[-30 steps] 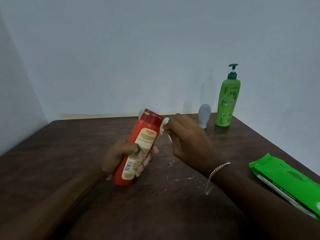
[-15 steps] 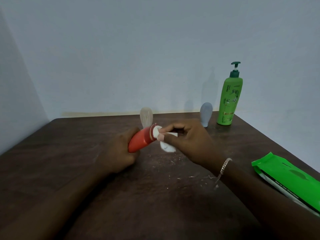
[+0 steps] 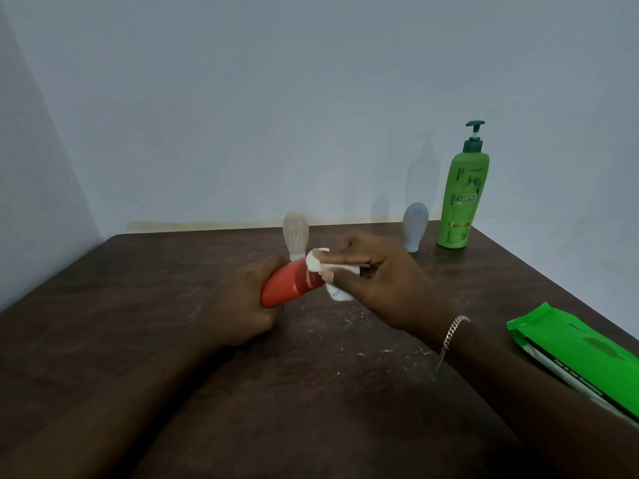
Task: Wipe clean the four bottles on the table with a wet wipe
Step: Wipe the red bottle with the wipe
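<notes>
My left hand grips the lower body of a red bottle, tilted so its cap end points right and away. My right hand pinches a white wet wipe against that cap end. Behind the red bottle stands a small clear squeeze bottle, upside down on its cap. A small blue-grey squeeze bottle stands the same way at the back right. Beside it is a tall green pump bottle, upright near the table's far right corner.
The dark brown table meets pale walls at the back and left. A green pack of wet wipes lies flat near the right edge. Small white crumbs are scattered on the wood below my hands.
The red bottle went from nearly upright with its label toward me to tilted away. My right hand moved the wipe round onto the cap end.
</notes>
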Motion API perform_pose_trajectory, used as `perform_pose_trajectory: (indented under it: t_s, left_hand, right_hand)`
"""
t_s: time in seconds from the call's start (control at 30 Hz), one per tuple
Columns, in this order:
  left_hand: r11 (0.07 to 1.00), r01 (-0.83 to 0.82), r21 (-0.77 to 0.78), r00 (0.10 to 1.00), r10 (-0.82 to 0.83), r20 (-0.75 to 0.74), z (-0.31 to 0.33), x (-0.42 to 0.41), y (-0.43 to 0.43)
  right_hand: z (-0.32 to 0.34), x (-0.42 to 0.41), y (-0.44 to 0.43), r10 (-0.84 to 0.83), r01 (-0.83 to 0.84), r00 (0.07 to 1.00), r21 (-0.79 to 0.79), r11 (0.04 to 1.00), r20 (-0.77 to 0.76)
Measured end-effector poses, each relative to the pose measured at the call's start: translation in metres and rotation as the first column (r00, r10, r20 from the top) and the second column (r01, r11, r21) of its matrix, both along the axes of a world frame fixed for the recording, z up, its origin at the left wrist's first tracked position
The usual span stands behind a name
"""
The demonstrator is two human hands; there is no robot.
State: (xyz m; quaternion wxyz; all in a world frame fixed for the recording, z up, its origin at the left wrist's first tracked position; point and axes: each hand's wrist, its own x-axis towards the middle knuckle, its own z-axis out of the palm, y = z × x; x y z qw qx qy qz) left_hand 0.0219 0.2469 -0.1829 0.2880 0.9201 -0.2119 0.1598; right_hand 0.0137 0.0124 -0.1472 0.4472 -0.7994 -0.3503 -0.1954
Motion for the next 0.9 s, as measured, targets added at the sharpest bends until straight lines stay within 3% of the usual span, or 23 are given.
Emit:
perform_pose_trajectory:
  t_s: [0.27,0.4,0.5,0.57,0.63,0.7,0.8,0.9]
  left_hand:
    - [0.999,0.002,-0.035,1.000,-0.002,0.004,0.001,-0.001,0.001]
    - [0.998,0.049,0.035,0.999,-0.049,-0.009,0.000,-0.004,-0.003]
    - [0.998,0.056,-0.015,0.998,-0.056,-0.015,-0.001,-0.002,-0.007]
    - [0.999,0.046,-0.015,0.999,-0.046,-0.011,-0.001,0.000,-0.008]
    - [0.999,0.032,-0.017,0.999,-0.032,-0.002,-0.001,0.002,-0.007]
    - [0.999,0.007,-0.041,1.000,-0.007,0.001,0.001,0.001,-0.007]
    - [0.999,-0.006,-0.039,1.000,0.007,0.022,0.001,-0.002,-0.007]
    - [0.999,0.042,-0.025,0.999,-0.042,0.009,0.002,-0.007,-0.008]
  right_hand:
    - [0.000,-0.001,0.006,0.124,-0.123,0.992,0.061,0.991,-0.013]
    - [-0.001,0.009,-0.004,0.073,-0.056,0.992,0.154,0.986,-0.105]
    - [-0.004,0.015,-0.012,-0.050,0.082,0.979,0.154,0.985,-0.200]
    - [-0.001,0.013,-0.014,-0.031,0.102,0.970,0.289,0.952,-0.241]
    - [0.006,0.006,-0.013,0.053,0.027,0.981,0.402,0.915,-0.188]
    - [0.009,-0.001,-0.009,0.099,-0.055,0.988,0.338,0.940,-0.115]
    - [0.003,-0.002,0.002,0.050,-0.052,0.999,0.103,0.993,0.015]
    - [0.001,0.005,-0.002,-0.011,0.011,1.000,0.167,0.986,0.001]
